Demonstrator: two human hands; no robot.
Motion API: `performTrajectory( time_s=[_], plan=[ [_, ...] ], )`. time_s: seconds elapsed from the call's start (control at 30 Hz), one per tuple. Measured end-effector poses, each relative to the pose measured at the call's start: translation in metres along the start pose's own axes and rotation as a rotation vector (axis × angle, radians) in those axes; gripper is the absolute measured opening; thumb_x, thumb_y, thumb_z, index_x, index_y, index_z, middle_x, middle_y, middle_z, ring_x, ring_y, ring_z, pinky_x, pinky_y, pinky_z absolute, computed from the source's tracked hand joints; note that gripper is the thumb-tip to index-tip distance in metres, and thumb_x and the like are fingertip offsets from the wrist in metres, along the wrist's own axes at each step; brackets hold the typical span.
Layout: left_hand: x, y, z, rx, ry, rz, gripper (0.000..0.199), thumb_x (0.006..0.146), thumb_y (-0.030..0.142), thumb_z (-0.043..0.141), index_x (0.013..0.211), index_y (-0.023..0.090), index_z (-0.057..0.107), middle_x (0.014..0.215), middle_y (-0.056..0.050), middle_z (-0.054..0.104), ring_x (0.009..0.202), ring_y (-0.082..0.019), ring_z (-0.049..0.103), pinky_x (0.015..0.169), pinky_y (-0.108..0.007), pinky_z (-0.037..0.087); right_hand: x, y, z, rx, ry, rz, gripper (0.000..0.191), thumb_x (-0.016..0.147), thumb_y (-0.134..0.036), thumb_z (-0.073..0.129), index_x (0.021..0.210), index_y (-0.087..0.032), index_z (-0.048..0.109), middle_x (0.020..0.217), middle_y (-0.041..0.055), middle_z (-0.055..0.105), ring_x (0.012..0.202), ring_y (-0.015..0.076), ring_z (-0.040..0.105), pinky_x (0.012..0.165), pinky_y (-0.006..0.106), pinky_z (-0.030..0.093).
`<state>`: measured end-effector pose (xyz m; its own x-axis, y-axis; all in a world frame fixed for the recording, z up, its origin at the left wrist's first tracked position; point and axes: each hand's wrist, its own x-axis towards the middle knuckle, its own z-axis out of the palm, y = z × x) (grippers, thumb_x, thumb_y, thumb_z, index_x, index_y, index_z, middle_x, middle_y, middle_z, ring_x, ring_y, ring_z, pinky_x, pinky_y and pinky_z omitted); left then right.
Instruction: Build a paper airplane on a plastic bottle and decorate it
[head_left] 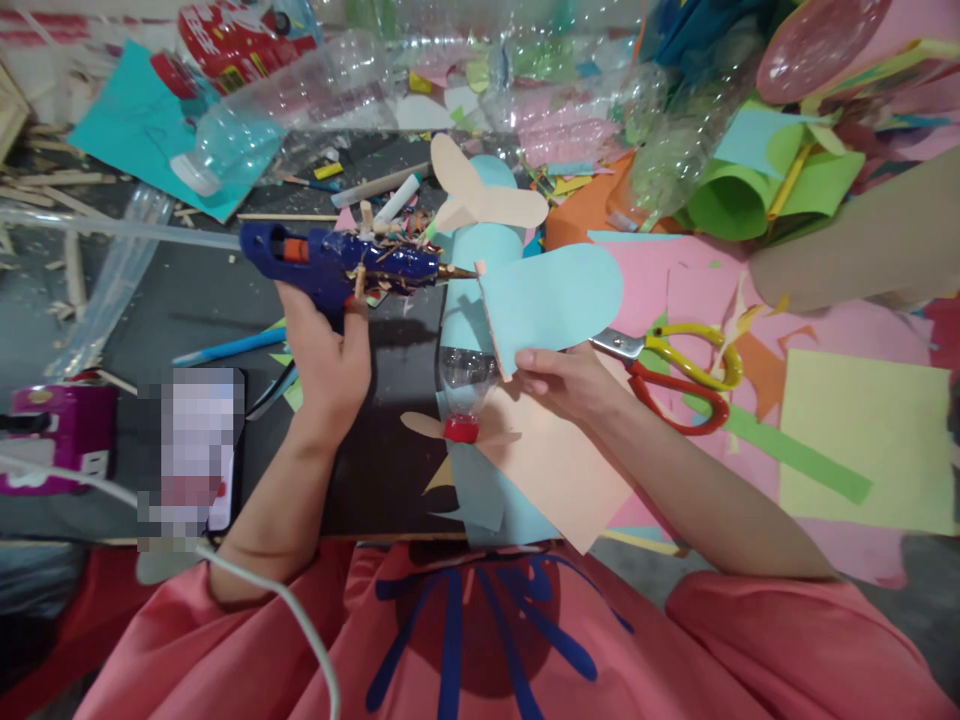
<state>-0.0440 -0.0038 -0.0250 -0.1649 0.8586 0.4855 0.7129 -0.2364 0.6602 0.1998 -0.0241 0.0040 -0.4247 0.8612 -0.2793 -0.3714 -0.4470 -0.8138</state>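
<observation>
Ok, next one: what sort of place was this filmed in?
Most likely a craft workspace, though whether at home, school or a workshop I can't tell. A glue gun is in the left hand, scissors lie among coloured paper, and plastic bottles crowd the back.

Before us is a dark, smooth, flat tabletop [390, 440]; directly on it we see a slim blue pen-shaped stick [225, 347], a black-rimmed rectangular phone [202, 435], a shiny magenta boxy object [64, 440] and thin pale wooden sticks [75, 275].
</observation>
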Motion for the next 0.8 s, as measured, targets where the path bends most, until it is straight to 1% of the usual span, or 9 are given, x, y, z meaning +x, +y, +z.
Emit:
performTrajectory(
  time_s=[0.07, 0.13, 0.23, 0.3, 0.37, 0.5, 0.67, 0.73, 0.8],
  plan=[
    [0.001, 0.0, 0.0, -0.003, -0.001, -0.004, 0.047, 0.093, 0.048, 0.049, 0.134, 0.026, 0.043, 0.135, -0.009, 0.057, 0.137, -0.022, 0.048, 0.116, -0.038, 0.039, 0.0, 0.0, 0.0, 0.005, 0.008, -0.001, 0.026, 0.063, -0.027, 0.075, 0.055, -0.021, 0.051, 0.04, -0.0108, 0.039, 0.039, 0.0039, 0.03, 0.045, 0.025, 0.03],
    [0.002, 0.001, -0.001, -0.021, 0.001, 0.008, 0.047, 0.093, 0.048, 0.05, 0.134, 0.026, 0.043, 0.137, -0.009, 0.055, 0.139, -0.022, 0.045, 0.12, -0.037, 0.034, 0.0, 0.0, 0.001, 0.013, 0.006, -0.003, 0.028, 0.063, -0.028, 0.076, 0.055, -0.02, 0.051, 0.041, -0.011, 0.039, 0.039, 0.0034, 0.03, 0.045, 0.025, 0.03],
    [0.003, 0.001, -0.002, -0.054, -0.014, 0.018, 0.052, 0.092, 0.048, 0.051, 0.135, 0.021, 0.04, 0.139, -0.012, 0.053, 0.142, -0.023, 0.041, 0.125, -0.04, 0.024, 0.0, 0.001, 0.0, 0.026, -0.013, -0.013, 0.029, 0.064, -0.028, 0.077, 0.056, -0.02, 0.05, 0.042, -0.0109, 0.039, 0.038, 0.0029, 0.031, 0.044, 0.024, 0.031],
    [0.004, 0.0, -0.002, -0.067, -0.033, 0.014, 0.054, 0.091, 0.046, 0.052, 0.137, 0.02, 0.038, 0.14, -0.014, 0.052, 0.143, -0.024, 0.039, 0.125, -0.041, 0.021, 0.0, 0.001, 0.0, 0.024, -0.021, -0.017, 0.029, 0.066, -0.028, 0.077, 0.057, -0.02, 0.05, 0.042, -0.0109, 0.038, 0.039, 0.003, 0.031, 0.044, 0.023, 0.031],
    [0.004, 0.0, -0.003, -0.068, -0.037, 0.011, 0.053, 0.09, 0.043, 0.052, 0.137, 0.023, 0.038, 0.14, -0.013, 0.052, 0.145, -0.023, 0.038, 0.126, -0.04, 0.02, -0.001, 0.001, -0.001, 0.02, -0.024, -0.019, 0.029, 0.067, -0.028, 0.077, 0.058, -0.021, 0.05, 0.043, -0.011, 0.037, 0.039, 0.0031, 0.03, 0.044, 0.023, 0.032],
    [0.003, 0.0, -0.003, -0.035, -0.013, -0.022, 0.047, 0.093, 0.041, 0.049, 0.137, 0.029, 0.038, 0.14, -0.009, 0.052, 0.146, -0.019, 0.036, 0.125, -0.036, 0.024, -0.001, 0.001, -0.001, 0.005, -0.014, -0.005, 0.028, 0.065, -0.028, 0.076, 0.058, -0.021, 0.05, 0.043, -0.0111, 0.038, 0.039, 0.0037, 0.029, 0.044, 0.024, 0.031],
    [0.001, 0.0, 0.001, -0.055, -0.034, -0.024, 0.057, 0.091, 0.05, 0.051, 0.139, 0.023, 0.038, 0.144, -0.012, 0.05, 0.147, -0.025, 0.033, 0.124, -0.043, 0.025, -0.001, -0.001, 0.0, -0.012, -0.018, 0.012, 0.029, 0.064, -0.031, 0.077, 0.058, -0.021, 0.051, 0.044, -0.0102, 0.039, 0.04, 0.0038, 0.03, 0.044, 0.025, 0.029],
    [0.003, -0.005, -0.001, -0.043, -0.02, -0.061, 0.057, 0.09, 0.052, 0.054, 0.138, 0.026, 0.039, 0.145, -0.009, 0.049, 0.147, -0.026, 0.034, 0.124, -0.044, 0.026, -0.001, -0.003, 0.001, -0.026, -0.01, 0.046, 0.028, 0.061, -0.032, 0.079, 0.057, -0.021, 0.054, 0.043, -0.0098, 0.04, 0.04, 0.0042, 0.031, 0.044, 0.025, 0.03],
    [0.009, -0.018, -0.008, 0.005, 0.039, -0.094, 0.059, 0.086, 0.052, 0.061, 0.137, 0.03, 0.039, 0.147, -0.005, 0.047, 0.149, -0.027, 0.029, 0.125, -0.046, 0.024, -0.001, -0.004, 0.001, -0.027, -0.008, 0.063, 0.028, 0.057, -0.034, 0.079, 0.055, -0.021, 0.055, 0.042, -0.01, 0.041, 0.039, 0.0046, 0.03, 0.044, 0.026, 0.031]
  ],
)
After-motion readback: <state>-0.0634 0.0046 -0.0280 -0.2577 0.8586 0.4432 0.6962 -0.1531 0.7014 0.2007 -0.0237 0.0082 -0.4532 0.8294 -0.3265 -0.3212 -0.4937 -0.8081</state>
